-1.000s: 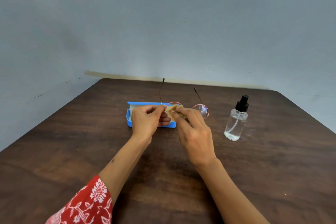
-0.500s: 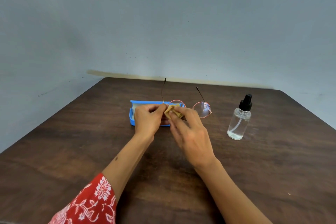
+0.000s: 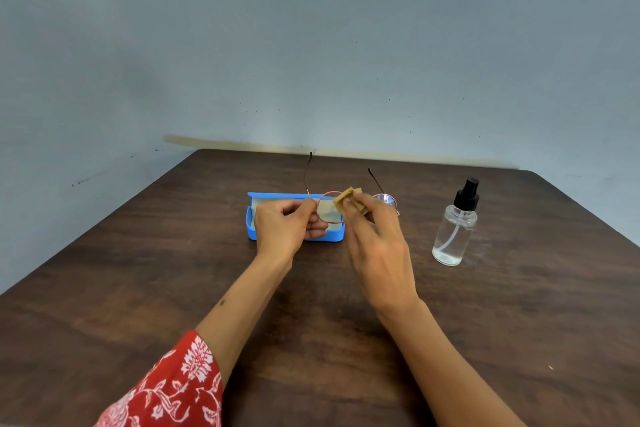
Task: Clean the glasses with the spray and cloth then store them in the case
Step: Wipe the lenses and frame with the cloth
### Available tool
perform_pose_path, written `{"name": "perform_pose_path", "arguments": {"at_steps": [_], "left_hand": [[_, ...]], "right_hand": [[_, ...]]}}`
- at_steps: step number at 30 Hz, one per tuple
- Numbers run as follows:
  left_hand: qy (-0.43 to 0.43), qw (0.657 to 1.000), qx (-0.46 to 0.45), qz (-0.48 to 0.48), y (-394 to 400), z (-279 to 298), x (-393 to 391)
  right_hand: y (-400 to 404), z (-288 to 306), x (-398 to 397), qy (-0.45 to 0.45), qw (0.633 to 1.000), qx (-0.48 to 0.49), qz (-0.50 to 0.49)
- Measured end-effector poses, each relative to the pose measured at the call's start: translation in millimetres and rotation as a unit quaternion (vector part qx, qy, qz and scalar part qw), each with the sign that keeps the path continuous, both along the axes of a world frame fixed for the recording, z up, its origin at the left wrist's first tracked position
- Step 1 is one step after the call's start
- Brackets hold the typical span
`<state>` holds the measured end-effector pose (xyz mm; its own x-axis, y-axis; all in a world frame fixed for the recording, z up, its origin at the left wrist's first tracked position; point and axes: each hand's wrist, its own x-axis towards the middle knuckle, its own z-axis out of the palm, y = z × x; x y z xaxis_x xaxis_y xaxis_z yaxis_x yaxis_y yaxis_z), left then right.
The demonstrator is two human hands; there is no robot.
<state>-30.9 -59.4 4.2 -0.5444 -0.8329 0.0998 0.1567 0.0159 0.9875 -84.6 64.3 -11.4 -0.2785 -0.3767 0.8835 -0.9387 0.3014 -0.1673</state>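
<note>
Head view: a person's two bare hands work above a dark wooden desk [image 3: 138,288] set against a grey wall [image 3: 311,45]. Left hand [image 3: 282,227]: fingers curled, pinching the glasses [image 3: 329,208] at the left rim, near the hinge. The glasses are held up off the desk, in front of the case [image 3: 294,237], with both thin temple arms pointing away from the person toward the wall. The left lens sits between the two hands; the right lens shows just past the right hand's knuckles. Right hand [image 3: 375,246]: fingers closed on a small folded tan cloth [image 3: 348,196], gripped at the fingertips and held at the bridge of the glasses, against the inner edge of the left lens. The case, blue with a pale lining, lies open on the desk directly behind and below the left hand, its long side facing the person. A clear spray bottle [image 3: 453,236] with a black pump top stands upright on the desk to the right, well apart from the right hand, with a little liquid at its bottom. No brand, label or writing can be read on the bottle, case or cloth. A red sleeve [image 3: 173,388] with a white floral print covers the left forearm at the lower edge.
</note>
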Motion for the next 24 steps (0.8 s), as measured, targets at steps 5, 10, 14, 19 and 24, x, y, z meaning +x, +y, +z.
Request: {"name": "perform_pose_path", "arguments": {"at_steps": [5,10,14,19,24], "left_hand": [[-0.003,1.0,-0.013,-0.013,3,-1,1],[-0.004,1.0,0.011,0.003,-1,-1,1],[-0.004,1.0,0.018,-0.008,0,-3,-1],[0.01,1.0,0.013,-0.001,0,-2,1],[0.002,1.0,0.014,-0.008,0,-3,2]], "right_hand": [[-8,-2,10,0.032,0.999,0.039,0.018],[-2,-2,4,0.005,0.999,0.034,-0.006],[-3,1,1,0.01,0.999,0.024,-0.02],[-1,-2,6,0.026,0.997,0.07,0.034],[0,1,2,0.002,1.0,0.022,-0.015]]}}
